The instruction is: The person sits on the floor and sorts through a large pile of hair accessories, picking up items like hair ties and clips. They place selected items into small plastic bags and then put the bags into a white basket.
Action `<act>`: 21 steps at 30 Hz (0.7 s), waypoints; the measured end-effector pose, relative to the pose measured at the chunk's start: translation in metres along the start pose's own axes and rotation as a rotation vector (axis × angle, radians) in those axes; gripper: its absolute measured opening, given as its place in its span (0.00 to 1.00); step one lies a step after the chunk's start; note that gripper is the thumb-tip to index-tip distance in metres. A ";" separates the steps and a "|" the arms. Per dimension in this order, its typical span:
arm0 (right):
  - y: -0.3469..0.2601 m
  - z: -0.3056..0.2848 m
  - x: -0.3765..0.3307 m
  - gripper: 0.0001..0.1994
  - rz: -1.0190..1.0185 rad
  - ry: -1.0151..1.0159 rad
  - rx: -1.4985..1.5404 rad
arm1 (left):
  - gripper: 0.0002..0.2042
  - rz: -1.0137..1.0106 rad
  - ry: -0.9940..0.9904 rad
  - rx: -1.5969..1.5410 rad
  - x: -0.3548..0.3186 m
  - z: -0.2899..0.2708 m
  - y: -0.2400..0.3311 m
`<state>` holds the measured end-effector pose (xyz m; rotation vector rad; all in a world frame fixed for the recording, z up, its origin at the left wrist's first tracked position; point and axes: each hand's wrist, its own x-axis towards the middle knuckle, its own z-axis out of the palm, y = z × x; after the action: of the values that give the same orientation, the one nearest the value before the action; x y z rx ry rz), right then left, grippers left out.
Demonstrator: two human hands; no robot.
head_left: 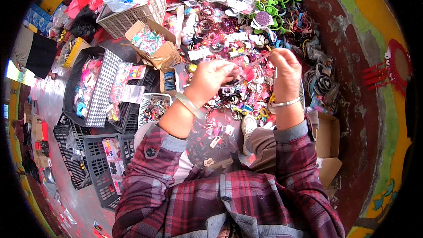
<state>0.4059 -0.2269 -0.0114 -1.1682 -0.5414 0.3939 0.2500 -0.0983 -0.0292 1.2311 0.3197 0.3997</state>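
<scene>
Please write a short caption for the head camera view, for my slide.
Seated person's left hand and right hand hold a small clear packet above a pile of colourful hair accessories.

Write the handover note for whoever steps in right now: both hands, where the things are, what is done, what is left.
Left hand: raised over the heap, fingers closed in a grip on one end of a small clear packet with a red piece.
Right hand: pinching the packet's other end, up near its top.
Things: the heap of hair accessories lies just beyond the hands; cardboard box of packets and grey crates to the left.
Done: one packet picked up.
Left: the packet is not yet put down; the heap looks unsorted.
</scene>
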 end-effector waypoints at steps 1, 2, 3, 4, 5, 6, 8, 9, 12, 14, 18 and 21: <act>-0.004 -0.007 0.004 0.02 -0.023 0.042 0.042 | 0.12 -0.032 0.042 -0.056 0.000 -0.002 0.004; -0.008 -0.012 0.007 0.02 -0.047 0.083 0.084 | 0.12 -0.065 0.084 -0.113 0.000 -0.005 0.007; -0.011 -0.017 0.010 0.02 -0.043 0.125 0.129 | 0.13 -0.073 0.095 -0.160 0.001 -0.010 0.007; -0.011 -0.026 0.014 0.03 -0.065 0.107 0.181 | 0.13 -0.075 0.133 -0.197 0.002 -0.015 0.008; -0.014 -0.030 0.015 0.03 -0.072 0.116 0.207 | 0.12 -0.077 0.171 -0.233 0.002 -0.020 0.009; -0.018 -0.031 0.015 0.03 -0.079 0.122 0.234 | 0.12 -0.078 0.211 -0.269 0.003 -0.025 0.011; -0.026 -0.029 0.011 0.03 -0.039 -0.044 0.146 | 0.12 -0.078 0.240 -0.309 0.002 -0.031 0.016; -0.033 -0.029 0.008 0.03 -0.013 -0.174 0.037 | 0.12 -0.070 0.252 -0.312 0.002 -0.033 0.018; -0.039 -0.023 -0.008 0.06 0.111 -0.655 -0.385 | 0.12 -0.069 0.283 -0.335 0.002 -0.032 0.025; -0.024 -0.022 -0.017 0.08 0.025 -0.789 -0.699 | 0.12 -0.081 0.289 -0.331 0.001 -0.031 0.027; -0.036 0.011 -0.020 0.09 -0.052 -0.669 -1.186 | 0.12 -0.079 0.255 -0.323 0.000 -0.031 0.026; -0.016 0.003 -0.021 0.12 0.122 -0.619 -0.849 | 0.12 -0.080 0.233 -0.301 0.000 -0.029 0.027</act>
<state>0.3872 -0.2422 -0.0001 -1.9085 -1.2550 0.6698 0.2340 -0.0661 -0.0118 0.8758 0.4874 0.5040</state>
